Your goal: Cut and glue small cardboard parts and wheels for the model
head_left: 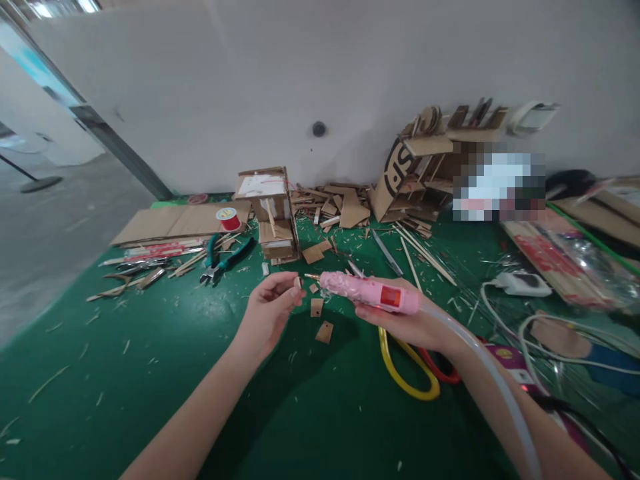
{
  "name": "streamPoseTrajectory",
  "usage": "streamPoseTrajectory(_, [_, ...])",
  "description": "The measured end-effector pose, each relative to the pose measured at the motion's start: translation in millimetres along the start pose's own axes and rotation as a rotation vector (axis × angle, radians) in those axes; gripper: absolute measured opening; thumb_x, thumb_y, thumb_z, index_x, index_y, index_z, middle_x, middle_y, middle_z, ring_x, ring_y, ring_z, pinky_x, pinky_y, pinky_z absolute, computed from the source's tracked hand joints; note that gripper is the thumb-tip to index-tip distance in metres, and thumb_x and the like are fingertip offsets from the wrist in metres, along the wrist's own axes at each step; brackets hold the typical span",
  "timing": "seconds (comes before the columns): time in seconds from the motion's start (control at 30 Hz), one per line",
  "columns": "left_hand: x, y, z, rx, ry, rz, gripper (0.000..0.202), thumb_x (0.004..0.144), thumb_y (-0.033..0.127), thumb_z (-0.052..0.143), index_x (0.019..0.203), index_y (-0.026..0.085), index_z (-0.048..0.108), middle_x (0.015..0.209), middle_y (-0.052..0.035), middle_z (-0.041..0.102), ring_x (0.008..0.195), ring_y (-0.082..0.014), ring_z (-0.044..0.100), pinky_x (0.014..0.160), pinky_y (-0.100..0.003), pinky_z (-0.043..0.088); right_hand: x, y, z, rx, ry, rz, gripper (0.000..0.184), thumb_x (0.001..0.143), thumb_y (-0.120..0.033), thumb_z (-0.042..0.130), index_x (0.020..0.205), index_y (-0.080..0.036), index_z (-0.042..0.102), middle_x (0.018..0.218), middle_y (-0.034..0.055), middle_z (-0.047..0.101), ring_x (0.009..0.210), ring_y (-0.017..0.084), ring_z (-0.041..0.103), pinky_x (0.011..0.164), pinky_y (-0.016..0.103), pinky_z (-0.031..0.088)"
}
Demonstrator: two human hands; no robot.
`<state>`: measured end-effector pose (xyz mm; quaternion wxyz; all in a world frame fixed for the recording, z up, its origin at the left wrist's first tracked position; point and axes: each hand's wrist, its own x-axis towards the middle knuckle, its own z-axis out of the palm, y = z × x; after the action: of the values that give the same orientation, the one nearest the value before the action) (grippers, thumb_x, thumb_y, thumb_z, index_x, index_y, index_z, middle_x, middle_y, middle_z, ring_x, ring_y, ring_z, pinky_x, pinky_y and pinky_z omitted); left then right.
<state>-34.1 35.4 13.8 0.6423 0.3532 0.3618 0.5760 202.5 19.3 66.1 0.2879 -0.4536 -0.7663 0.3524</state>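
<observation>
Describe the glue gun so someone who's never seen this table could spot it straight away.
Start at the green table and find the right hand, near the middle. The glue gun is in its grip, nozzle toward the left hand. It is pink with a red window and a translucent rod behind, unlike the yellow handle below.

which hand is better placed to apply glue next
Probably the right hand: it holds the pink plastic glue gun, its coppery nozzle pointing toward the small brownish piece pinched in the left hand.

One glue gun (pixel 360 290), one spool (pixel 229 220), one pliers (pixel 237 257), two cardboard structures (pixel 277 231) (pixel 389 193).
</observation>
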Motion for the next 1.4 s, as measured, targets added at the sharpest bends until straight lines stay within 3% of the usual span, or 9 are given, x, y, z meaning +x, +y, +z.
streamPoseTrajectory(0.13, [1.7, 0.3, -4.4, -0.068, -0.026, -0.035, 0.025, 0.065, 0.021, 0.084, 0.088, 0.021, 0.076, 0.074, 0.0009, 0.068, 0.064, -0.0073, 0.060, 0.059, -0.018, 0.048, 0.7, -4.3, -0.3, 0.033, -0.091, 0.044, 0.033, 0.088, -0.034, 0.061, 0.118, -0.025, 0.068, 0.093, 0.0028, 0.075, 0.085, 0.023, 0.069, 0.074, 0.031, 0.055])
streamPoseTrajectory(0.47, [-0.7, 2.3, -1.8, -0.097, -0.037, -0.069, 0.026, 0.060, 0.022, 0.087, 0.083, 0.021, 0.076, 0.069, 0.0014, 0.065, 0.064, -0.0078, 0.059, 0.058, -0.018, 0.048, 1.8, -3.6, 4.0, 0.010, -0.094, 0.054, 0.036, 0.088, -0.033, 0.060, 0.123, -0.026, 0.066, 0.101, 0.0040, 0.074, 0.092, 0.024, 0.069, 0.078, 0.033, 0.054])
streamPoseTrajectory(0.63, [0.0, 1.6, -3.8, -0.088, -0.033, -0.081, 0.025, 0.061, 0.022, 0.087, 0.084, 0.020, 0.076, 0.071, 0.0006, 0.067, 0.066, -0.0079, 0.060, 0.060, -0.018, 0.049, 3.0, -1.3, 5.7, -0.001, -0.094, 0.044, 0.032, 0.087, -0.035, 0.062, 0.116, -0.026, 0.069, 0.094, 0.0030, 0.074, 0.090, 0.024, 0.069, 0.077, 0.032, 0.054])
streamPoseTrajectory(0.8, [2.3, 1.6, -3.5, -0.092, -0.014, -0.074, 0.025, 0.062, 0.021, 0.086, 0.084, 0.020, 0.076, 0.073, 0.0005, 0.068, 0.067, -0.0078, 0.061, 0.062, -0.018, 0.049, 1.7, -0.3, 7.7, -0.009, -0.116, 0.096, 0.025, 0.085, -0.036, 0.063, 0.104, -0.023, 0.072, 0.078, 0.0020, 0.071, 0.069, 0.020, 0.066, 0.062, 0.029, 0.051])
streamPoseTrajectory(0.97, [2.0, 1.2, -3.7, -0.079, -0.043, -0.059, 0.023, 0.063, 0.022, 0.085, 0.085, 0.020, 0.076, 0.072, 0.0004, 0.066, 0.065, -0.0071, 0.058, 0.059, -0.018, 0.048, 0.0, 0.4, 8.2, -0.006, -0.132, 0.090, 0.028, 0.086, -0.035, 0.061, 0.108, -0.021, 0.071, 0.079, 0.0017, 0.070, 0.067, 0.018, 0.064, 0.059, 0.027, 0.049])
streamPoseTrajectory(1.17, [1.0, 0.2, -4.9, -0.078, -0.031, -0.080, 0.022, 0.064, 0.022, 0.085, 0.085, 0.021, 0.076, 0.072, 0.0013, 0.065, 0.067, -0.0075, 0.058, 0.062, -0.019, 0.049, 2.2, -0.1, 8.6, -0.009, -0.110, 0.079, 0.028, 0.087, -0.037, 0.059, 0.108, -0.022, 0.071, 0.085, 0.0033, 0.072, 0.077, 0.021, 0.067, 0.068, 0.029, 0.051])
streamPoseTrajectory(1.4, [1.5, 0.9, -2.4, -0.085, -0.035, -0.060, 0.022, 0.063, 0.022, 0.085, 0.083, 0.020, 0.076, 0.070, 0.0010, 0.064, 0.065, -0.0077, 0.057, 0.059, -0.019, 0.047, -0.2, 0.7, 11.4, 0.018, -0.108, 0.121, 0.025, 0.086, -0.037, 0.061, 0.101, -0.020, 0.071, 0.083, 0.0033, 0.072, 0.071, 0.020, 0.065, 0.063, 0.030, 0.050])
